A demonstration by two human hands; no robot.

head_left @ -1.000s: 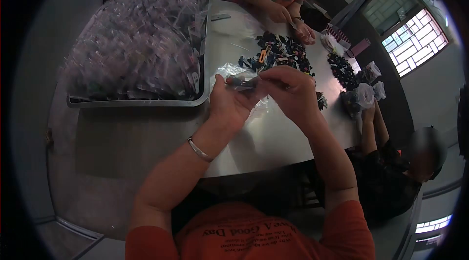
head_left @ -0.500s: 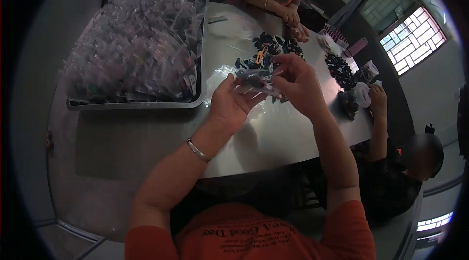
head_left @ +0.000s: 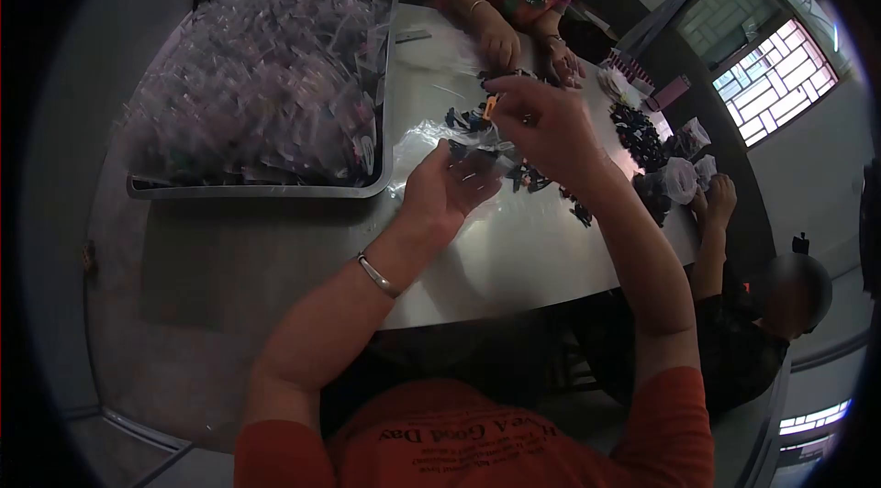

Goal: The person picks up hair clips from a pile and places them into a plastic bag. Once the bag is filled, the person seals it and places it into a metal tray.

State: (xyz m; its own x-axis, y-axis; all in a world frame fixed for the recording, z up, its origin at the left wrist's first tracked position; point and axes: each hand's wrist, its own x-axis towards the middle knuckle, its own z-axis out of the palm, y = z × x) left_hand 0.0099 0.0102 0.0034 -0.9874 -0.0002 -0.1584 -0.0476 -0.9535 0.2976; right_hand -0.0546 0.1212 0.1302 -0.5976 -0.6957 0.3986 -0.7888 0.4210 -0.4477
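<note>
My left hand [head_left: 439, 190] is closed around a clear plastic bag [head_left: 473, 165] with small dark items in it, held above the metal table. My right hand [head_left: 551, 126] is raised over a pile of small dark pieces [head_left: 528, 178], its thumb and index finger apart. Just left of its fingertips lies an orange clip-like piece [head_left: 491, 108] on the pile. The right hand hides part of the pile, and I see nothing held in it. More clear plastic [head_left: 418, 141] lies left of the pile.
A metal tray [head_left: 266, 193] heaped with filled clear bags [head_left: 266, 75] stands at the left. Opposite, a co-worker's hand [head_left: 500, 43] reaches to the pile. Another person's hand [head_left: 719, 199] at the right touches plastic bags [head_left: 679, 181]. More dark pieces [head_left: 640, 135] and a pink bottle [head_left: 670, 94] are at the right.
My right hand has moved from the bag up and away over the pile. My left hand still holds the bag. The co-worker opposite has shifted their hands apart.
</note>
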